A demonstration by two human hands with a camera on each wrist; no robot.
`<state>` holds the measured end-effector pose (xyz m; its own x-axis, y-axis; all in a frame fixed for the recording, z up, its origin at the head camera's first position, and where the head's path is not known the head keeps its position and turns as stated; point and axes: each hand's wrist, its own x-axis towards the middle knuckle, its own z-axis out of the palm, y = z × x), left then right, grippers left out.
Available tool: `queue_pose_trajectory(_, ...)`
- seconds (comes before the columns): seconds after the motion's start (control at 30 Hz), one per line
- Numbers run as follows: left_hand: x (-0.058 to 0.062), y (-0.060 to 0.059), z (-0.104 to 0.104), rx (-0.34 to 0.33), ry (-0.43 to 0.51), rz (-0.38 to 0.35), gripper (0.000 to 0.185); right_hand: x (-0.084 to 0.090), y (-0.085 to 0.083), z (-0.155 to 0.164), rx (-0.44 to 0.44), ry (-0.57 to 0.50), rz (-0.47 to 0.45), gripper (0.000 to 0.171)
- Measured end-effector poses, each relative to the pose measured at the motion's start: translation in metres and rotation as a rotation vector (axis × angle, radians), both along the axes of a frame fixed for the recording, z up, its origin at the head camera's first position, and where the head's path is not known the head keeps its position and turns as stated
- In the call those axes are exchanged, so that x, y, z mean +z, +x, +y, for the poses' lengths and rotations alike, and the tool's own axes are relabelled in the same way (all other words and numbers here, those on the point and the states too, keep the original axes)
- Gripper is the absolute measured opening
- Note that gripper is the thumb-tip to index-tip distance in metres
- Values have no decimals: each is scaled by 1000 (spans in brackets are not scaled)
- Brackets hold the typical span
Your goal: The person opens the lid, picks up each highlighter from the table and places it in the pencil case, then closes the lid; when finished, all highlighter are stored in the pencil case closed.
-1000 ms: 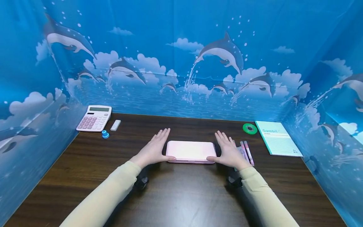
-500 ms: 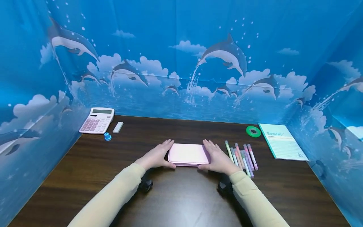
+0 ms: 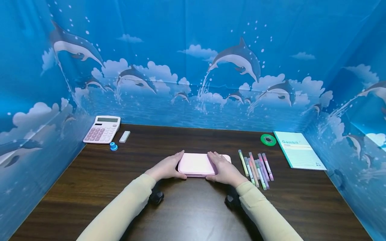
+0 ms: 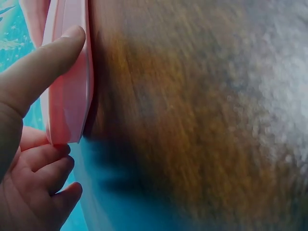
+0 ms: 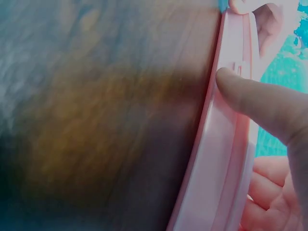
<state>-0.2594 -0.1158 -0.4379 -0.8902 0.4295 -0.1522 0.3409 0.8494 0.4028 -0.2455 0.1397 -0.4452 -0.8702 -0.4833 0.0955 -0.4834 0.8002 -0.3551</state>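
A flat pink pencil case [image 3: 196, 163] with rounded corners lies closed on the table before the person. The left hand [image 3: 167, 167] grips its left end, thumb along the front side and fingertips around the end, as the left wrist view shows. The right hand [image 3: 224, 168] lies across the right part of the lid, fingers toward the back edge. Its thumb [image 5: 245, 96] presses the front side beside a small catch [image 5: 237, 67], seen in the right wrist view. The case's right corner shows beyond this hand. Several pastel markers [image 3: 257, 170] lie just right of it.
At the back left stand a white and pink calculator [image 3: 102, 129], a white eraser [image 3: 124, 136] and a small blue object [image 3: 113, 146]. A green roll of tape [image 3: 268, 140] and a notepad [image 3: 299, 150] lie back right. A blue dolphin curtain [image 3: 187, 100] borders the table.
Both hands came against the case. The right hand moved left from its right end to over the lid, uncovering the markers. The left hand stayed at the left end.
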Motion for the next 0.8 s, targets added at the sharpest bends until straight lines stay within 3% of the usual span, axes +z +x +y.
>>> queue_pose_trajectory(0.23,-2,0,1,10,7,18,110,4,1,-7,0,51,16,81)
queue_pose_trajectory(0.8,-6,-1,2,26,48,24,106,13,6,-20,15,231,151,71)
